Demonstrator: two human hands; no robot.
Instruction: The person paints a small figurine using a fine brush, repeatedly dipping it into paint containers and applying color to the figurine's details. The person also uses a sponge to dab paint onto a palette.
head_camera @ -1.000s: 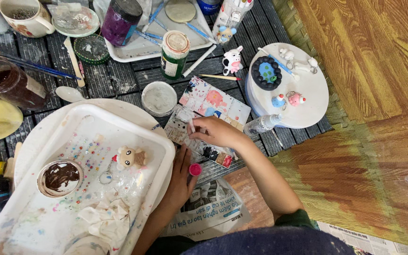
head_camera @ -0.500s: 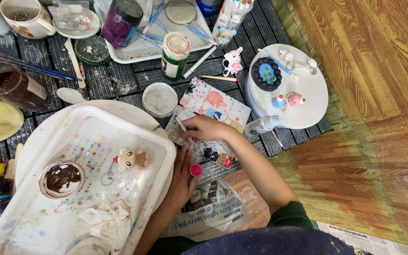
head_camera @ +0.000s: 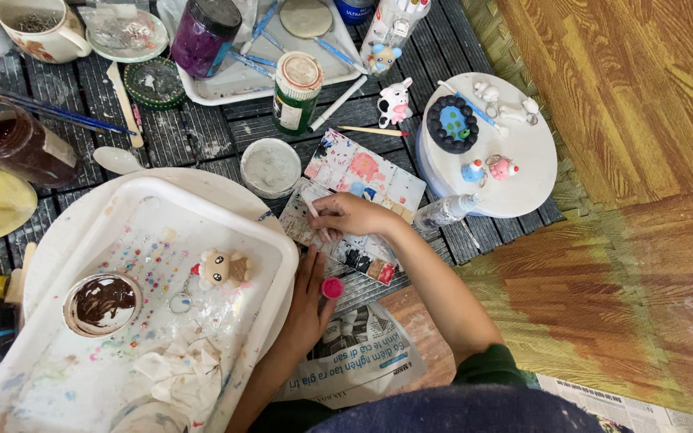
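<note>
Two hands, left hand (head_camera: 308,301), right hand (head_camera: 352,215), one palette (head_camera: 362,172), one brush (head_camera: 312,207)

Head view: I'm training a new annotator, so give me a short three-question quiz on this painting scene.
1. True or false: the right hand rests on the paint palette.
2. What sits in the white tray nearest the left hand?
A. a small clay figurine
B. a purple glitter jar
C. a cow figure
3. Fill in: the small pink cap lies just to the ____ of the left hand in the picture.

Key:
1. True; its fingers pinch a thin stick, maybe a brush, over the palette.
2. A; the small clay figurine lies in the tray, near a brown paint cup.
3. right
</note>
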